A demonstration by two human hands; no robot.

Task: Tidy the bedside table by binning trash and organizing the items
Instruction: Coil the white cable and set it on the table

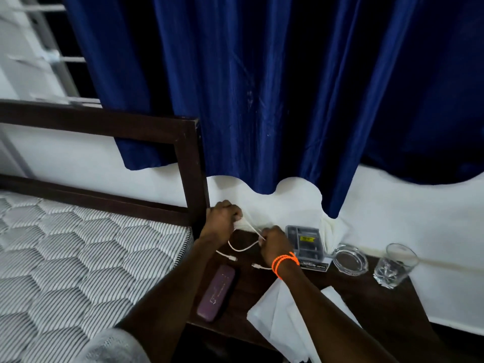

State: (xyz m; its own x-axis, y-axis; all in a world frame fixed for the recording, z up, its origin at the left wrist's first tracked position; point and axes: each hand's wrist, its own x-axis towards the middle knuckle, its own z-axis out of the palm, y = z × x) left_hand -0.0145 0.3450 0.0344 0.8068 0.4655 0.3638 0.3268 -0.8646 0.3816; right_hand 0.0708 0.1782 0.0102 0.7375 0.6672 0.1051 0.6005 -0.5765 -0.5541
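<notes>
Both hands, left (222, 218) and right (273, 243), grip the white cable (242, 248), maybe winding it, while papers (280, 318) wait on the bench (372, 297).

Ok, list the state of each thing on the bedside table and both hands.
white cable: held taut between both hands, ends loose on table
left hand: fingers shut on cable
right hand: fingers shut on cable
purple case: closed, lying flat
glass tumbler: upright
ashtray: upright, looks empty
</notes>
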